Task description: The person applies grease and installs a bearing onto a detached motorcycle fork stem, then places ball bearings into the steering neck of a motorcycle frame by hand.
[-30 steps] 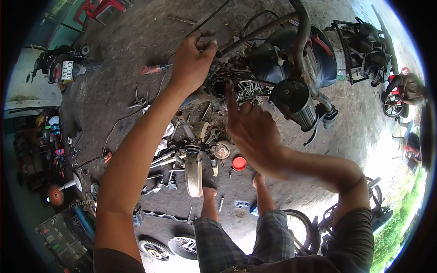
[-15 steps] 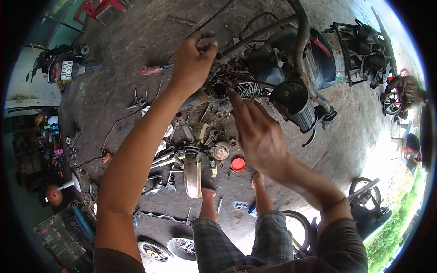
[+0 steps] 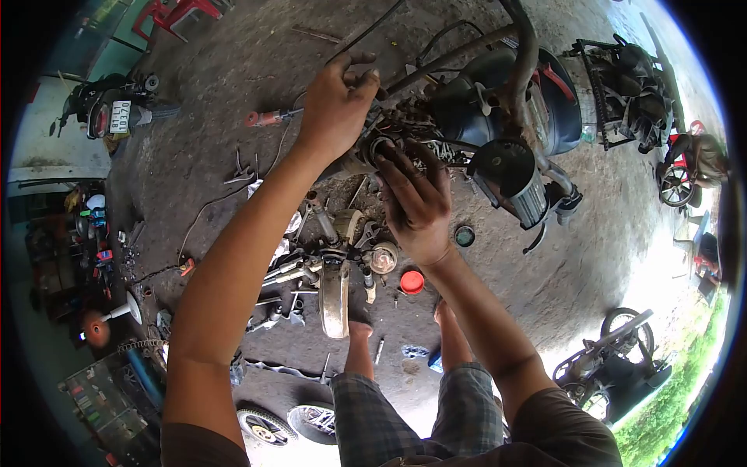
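Note:
My left hand (image 3: pixel 340 101) is closed, fingers curled against the upper part of a stripped motorcycle frame (image 3: pixel 424 80); exactly what lies under them is hidden. Just below it, the fingertips of my right hand (image 3: pixel 418 198) are bunched at a dark bearing ring (image 3: pixel 382 145) in the round end of the frame's head tube. Those fingers partly cover the ring. Beside the right hand, a ribbed cylindrical part (image 3: pixel 513 183) hangs from the frame. On the ground beneath are a red lid (image 3: pixel 412 282) and a small round dark-green tin (image 3: pixel 464 236).
A curved fender (image 3: pixel 334 300) and a spread of tools and fork parts lie on the dirt floor before my feet. A red-ended tool (image 3: pixel 263 117) with a cord lies left. Parked motorcycles (image 3: pixel 113 117) and a fan (image 3: pixel 97 328) stand farther off.
My right hand has swung left and its fingertips now cover part of the head tube opening. The green tin has come into view. My left hand stays on the frame.

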Available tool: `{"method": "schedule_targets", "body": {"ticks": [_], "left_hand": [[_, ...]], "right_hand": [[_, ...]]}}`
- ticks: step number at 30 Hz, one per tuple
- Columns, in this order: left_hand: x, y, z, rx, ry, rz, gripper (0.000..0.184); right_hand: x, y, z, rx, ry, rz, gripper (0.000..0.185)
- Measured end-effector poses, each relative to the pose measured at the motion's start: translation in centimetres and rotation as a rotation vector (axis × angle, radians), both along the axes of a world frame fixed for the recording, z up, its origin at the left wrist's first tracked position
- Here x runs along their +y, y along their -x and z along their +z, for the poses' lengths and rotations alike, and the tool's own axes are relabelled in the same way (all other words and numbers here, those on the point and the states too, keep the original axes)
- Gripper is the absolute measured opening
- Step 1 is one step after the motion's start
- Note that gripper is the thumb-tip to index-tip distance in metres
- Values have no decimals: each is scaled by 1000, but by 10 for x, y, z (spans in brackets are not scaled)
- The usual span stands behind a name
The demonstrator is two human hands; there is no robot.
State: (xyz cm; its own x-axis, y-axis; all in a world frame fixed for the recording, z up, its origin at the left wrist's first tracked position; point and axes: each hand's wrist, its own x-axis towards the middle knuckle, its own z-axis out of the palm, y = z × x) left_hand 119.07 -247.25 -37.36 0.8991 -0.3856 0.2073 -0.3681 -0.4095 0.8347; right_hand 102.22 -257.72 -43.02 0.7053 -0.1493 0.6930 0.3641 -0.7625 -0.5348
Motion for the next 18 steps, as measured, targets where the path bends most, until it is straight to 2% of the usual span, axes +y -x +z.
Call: {"method": "schedule_targets", "body": {"ticks": [9,11,18], "left_hand": [[0,3,2,-8,-46,38,32],[-1,4,1,-9,-33,42,34],[3,11,10,20,-43,120,36]], "right_hand": [[4,4,-12,34,-70,63,50],[2,5,-10,53,36,89,52],[9,15,-5,102,83,89,57]]}}
